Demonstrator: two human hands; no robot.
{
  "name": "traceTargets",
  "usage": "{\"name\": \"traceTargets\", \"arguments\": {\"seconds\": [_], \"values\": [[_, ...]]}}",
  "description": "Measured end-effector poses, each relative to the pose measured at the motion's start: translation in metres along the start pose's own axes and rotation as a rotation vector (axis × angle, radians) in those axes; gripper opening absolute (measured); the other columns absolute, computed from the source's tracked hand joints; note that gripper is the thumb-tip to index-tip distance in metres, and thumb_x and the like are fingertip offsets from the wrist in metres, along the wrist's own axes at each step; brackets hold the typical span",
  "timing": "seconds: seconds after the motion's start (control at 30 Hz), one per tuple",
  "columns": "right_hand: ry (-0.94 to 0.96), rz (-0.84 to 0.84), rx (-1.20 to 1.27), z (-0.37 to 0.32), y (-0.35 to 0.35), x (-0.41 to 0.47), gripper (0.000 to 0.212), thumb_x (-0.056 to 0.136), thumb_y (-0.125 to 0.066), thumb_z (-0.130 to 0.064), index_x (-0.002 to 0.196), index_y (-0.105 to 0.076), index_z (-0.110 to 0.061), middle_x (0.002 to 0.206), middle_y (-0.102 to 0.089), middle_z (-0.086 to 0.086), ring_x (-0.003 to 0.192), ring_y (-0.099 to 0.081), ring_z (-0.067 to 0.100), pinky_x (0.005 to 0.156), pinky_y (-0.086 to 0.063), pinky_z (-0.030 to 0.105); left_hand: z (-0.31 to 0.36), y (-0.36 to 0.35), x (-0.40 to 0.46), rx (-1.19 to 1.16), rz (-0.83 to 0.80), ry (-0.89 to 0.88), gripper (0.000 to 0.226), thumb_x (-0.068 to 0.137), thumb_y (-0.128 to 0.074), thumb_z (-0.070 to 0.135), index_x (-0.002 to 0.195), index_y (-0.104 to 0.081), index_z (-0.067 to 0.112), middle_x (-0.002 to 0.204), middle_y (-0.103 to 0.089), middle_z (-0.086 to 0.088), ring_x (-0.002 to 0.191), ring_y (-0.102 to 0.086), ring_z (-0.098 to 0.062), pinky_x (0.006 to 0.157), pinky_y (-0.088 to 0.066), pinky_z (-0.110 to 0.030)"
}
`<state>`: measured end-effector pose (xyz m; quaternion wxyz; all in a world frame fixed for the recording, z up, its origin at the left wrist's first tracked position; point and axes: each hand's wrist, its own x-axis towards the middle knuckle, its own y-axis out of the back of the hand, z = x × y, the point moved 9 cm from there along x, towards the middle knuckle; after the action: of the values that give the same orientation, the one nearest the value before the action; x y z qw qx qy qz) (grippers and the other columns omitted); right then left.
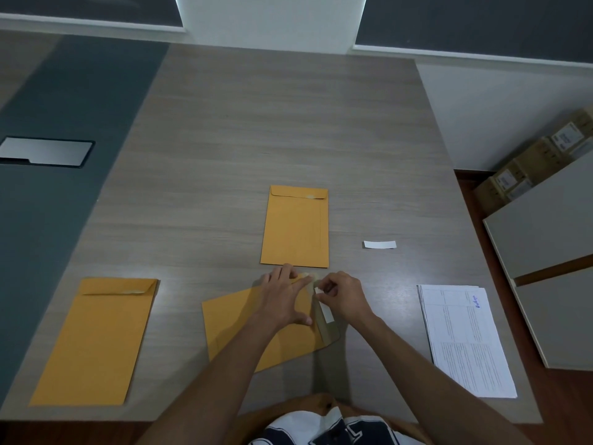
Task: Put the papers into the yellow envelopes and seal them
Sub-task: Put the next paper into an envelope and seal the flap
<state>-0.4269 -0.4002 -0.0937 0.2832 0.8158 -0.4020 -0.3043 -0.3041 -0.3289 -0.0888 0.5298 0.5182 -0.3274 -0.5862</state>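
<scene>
Worktop [256,139]: grey wood-grain, carries all the items.
Middle envelope [244,329]: yellow, lying askew near front edge, flap end pointing right, flap [329,329] open and turned out.
Left hand [284,293]: flat on middle envelope next to flap fold, fingers spread, pinning it down. Grip: open palm, nothing clasped.
Right hand [345,298]: over the flap, thumb and fingertips pinched. Grip: closed on white peel strip [324,308].
White peel strip: one end lifted in the pinch, remainder lying along the flap.
Paper in middle envelope: cannot tell, inside not visible.
Far envelope [295,226]: yellow, upright just beyond the hands, flap folded down at top.
Left envelope [96,342]: yellow, well apart to the left, flap folded down, slightly tilted.
Loose white strip [380,244]: on bare worktop, right of far envelope, apart from it.
Paper stack [465,342]: printed sheets, right side of worktop near its edge, blue handwriting near top corner.
Cardboard boxes [539,162]: on floor at far right, against the wall.
</scene>
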Motion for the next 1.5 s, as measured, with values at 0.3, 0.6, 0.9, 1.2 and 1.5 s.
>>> {"name": "traceTargets", "arguments": {"seconds": [0.3, 0.6, 0.9, 1.2, 1.5], "values": [[0.119, 0.017, -0.157, -0.005, -0.007, -0.013, 0.028, 0.082, -0.074, -0.018, 0.109, -0.073, -0.010, 0.090, -0.055, 0.006, 0.073, -0.052, 0.013, 0.069, -0.040, 0.020, 0.001, 0.001, 0.000, -0.002, -0.002, 0.002, 0.096, 0.059, -0.071, 0.074, 0.143, -0.038, 0.041, 0.126, -0.036, 0.004, 0.117, -0.033, -0.018, 0.095, -0.031, -0.033], [0.113, 0.086, -0.096, -0.007, -0.004, -0.023, 0.022, 0.085, -0.072, -0.022, 0.105, -0.075, -0.013, 0.089, -0.060, 0.003, 0.071, -0.052, 0.008, 0.065, -0.043, 0.018, 0.000, 0.001, -0.001, -0.002, -0.002, -0.004, 0.097, 0.058, -0.071, 0.075, 0.143, -0.038, 0.041, 0.127, -0.037, 0.004, 0.117, -0.034, -0.017, 0.094, -0.033, -0.033], [-0.197, 0.193, 0.342, 0.013, 0.018, -0.022, 0.019, 0.076, -0.080, -0.015, 0.093, -0.073, -0.019, 0.073, -0.062, -0.006, 0.065, -0.057, 0.005, 0.057, -0.046, 0.008, -0.001, 0.000, -0.001, 0.001, 0.007, -0.002, 0.095, 0.060, -0.071, 0.074, 0.143, -0.038, 0.042, 0.127, -0.037, 0.004, 0.118, -0.034, -0.017, 0.094, -0.032, -0.033], [-0.390, 0.339, 0.771, 0.059, 0.077, 0.009, 0.011, 0.083, -0.071, -0.001, 0.095, -0.072, 0.000, 0.073, -0.069, 0.011, 0.057, -0.061, 0.016, 0.056, -0.053, 0.024, -0.003, -0.008, -0.015, -0.015, 0.056, 0.145, 0.096, 0.064, -0.062, 0.080, 0.146, -0.034, 0.038, 0.131, -0.036, 0.002, 0.120, -0.034, -0.019, 0.097, -0.031, -0.034], [-0.452, 0.326, 0.602, 0.094, 0.133, 0.077, 0.012, 0.082, -0.066, 0.004, 0.092, -0.072, 0.000, 0.075, -0.065, 0.012, 0.053, -0.062, 0.019, 0.074, -0.060, 0.040, -0.001, -0.012, -0.020, -0.063, 0.160, 0.414, 0.096, 0.060, -0.056, 0.087, 0.137, -0.043, 0.030, 0.115, -0.040, -0.001, 0.104, -0.039, -0.021, 0.091, -0.040, -0.033]]}}
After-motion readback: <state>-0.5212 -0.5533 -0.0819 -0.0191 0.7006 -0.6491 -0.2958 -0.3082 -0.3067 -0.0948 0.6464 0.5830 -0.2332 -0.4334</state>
